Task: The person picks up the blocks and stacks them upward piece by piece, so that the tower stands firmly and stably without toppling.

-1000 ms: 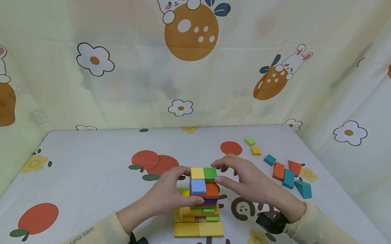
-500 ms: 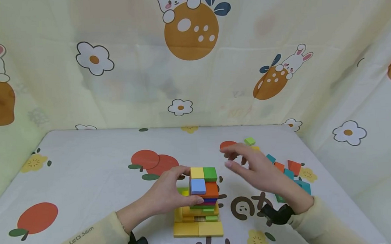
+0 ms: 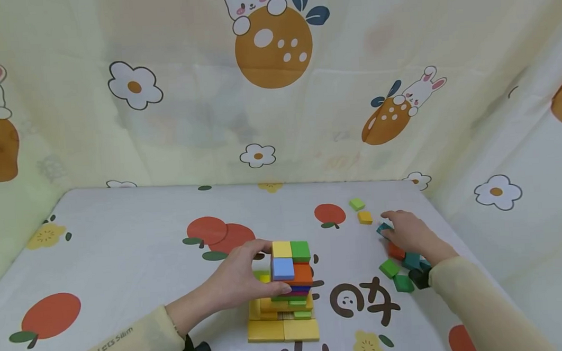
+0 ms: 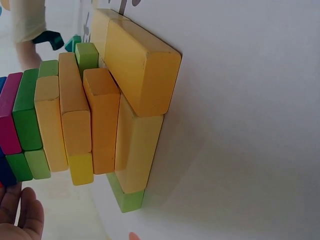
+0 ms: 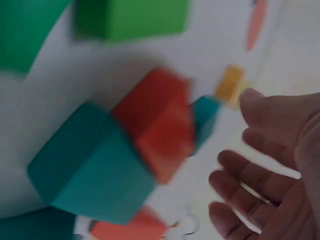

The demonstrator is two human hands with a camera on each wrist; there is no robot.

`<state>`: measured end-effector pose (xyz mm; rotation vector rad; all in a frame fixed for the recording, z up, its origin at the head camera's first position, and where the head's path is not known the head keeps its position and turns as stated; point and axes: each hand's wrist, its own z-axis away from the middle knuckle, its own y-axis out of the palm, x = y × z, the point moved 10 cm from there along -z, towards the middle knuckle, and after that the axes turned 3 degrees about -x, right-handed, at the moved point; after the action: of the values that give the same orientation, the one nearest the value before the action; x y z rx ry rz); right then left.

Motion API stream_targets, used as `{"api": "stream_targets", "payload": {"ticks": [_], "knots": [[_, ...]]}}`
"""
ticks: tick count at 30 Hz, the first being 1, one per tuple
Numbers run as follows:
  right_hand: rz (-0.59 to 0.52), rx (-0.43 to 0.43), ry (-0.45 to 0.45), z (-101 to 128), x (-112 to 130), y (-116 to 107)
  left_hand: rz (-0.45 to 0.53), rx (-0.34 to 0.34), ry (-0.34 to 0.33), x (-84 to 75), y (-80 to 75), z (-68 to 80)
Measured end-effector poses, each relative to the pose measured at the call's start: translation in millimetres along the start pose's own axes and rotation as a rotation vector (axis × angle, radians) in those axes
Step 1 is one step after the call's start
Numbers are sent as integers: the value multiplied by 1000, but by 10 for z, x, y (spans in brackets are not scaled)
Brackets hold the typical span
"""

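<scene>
A tower of coloured blocks (image 3: pixel 293 281) stands on wide yellow base blocks (image 3: pixel 283 330) at the middle front of the table. Its top layer shows yellow, green, light blue and orange. My left hand (image 3: pixel 264 268) grips the tower's upper part from the left, thumb on the near side and fingers behind. The left wrist view shows the tower's lower layers (image 4: pixel 100 120) side-on, with fingertips (image 4: pixel 20 215) at the bottom corner. My right hand (image 3: pixel 398 230) lies over the loose blocks at the right, fingers touching a teal block (image 3: pixel 383 227). In the blurred right wrist view its fingers (image 5: pixel 260 185) hold nothing.
Loose blocks lie at the right: light green (image 3: pixel 356 204), yellow (image 3: pixel 365 217), orange (image 3: pixel 396 251), green (image 3: pixel 389 268), dark green (image 3: pixel 403 283). A patterned cloth covers the table (image 3: pixel 123 258) and the walls behind and beside it. Up close are a large teal block (image 5: pixel 95 170) and a red one (image 5: pixel 160 125).
My right hand has left the tower's right side and moved right and back onto the loose blocks. The left hand keeps its grip on the tower, which has not moved.
</scene>
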<state>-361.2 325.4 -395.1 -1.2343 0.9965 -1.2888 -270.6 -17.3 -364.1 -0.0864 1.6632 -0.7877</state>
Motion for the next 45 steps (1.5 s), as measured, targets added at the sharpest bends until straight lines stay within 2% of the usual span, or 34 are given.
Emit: {"api": "stream_targets", "payload": {"ticks": [3,7,11,16,20,22,28,36,40,45], "knots": [[47,56,48,-59,-160,127,0,0,-6,6,8,7],[43,82,42,-58,-69,172,-6,2,-7,4,10,7],[-4,101,-38,85,318,196,-14,1,-1,-9,-2,3],[-110,123,-211,401,879,286,-22,0,2,-6,-2,-6],[-153,119,-287,599,1084,347,-21,-1,4,10,7,-12],[-171,103,-276,652,1089,355,-17,1,3,18,12,-12],[-187,49,-160,685,937,370,-12,2,-3,41,15,-12],[-198,-8,-196,702,923,360,-12,-2,5,7,10,-4],[-221,-51,-186,750,962,220,-9,2,2,1,15,3],[-282,-242,-311,966,1251,-318,-14,1,-4,13,9,-1]]}}
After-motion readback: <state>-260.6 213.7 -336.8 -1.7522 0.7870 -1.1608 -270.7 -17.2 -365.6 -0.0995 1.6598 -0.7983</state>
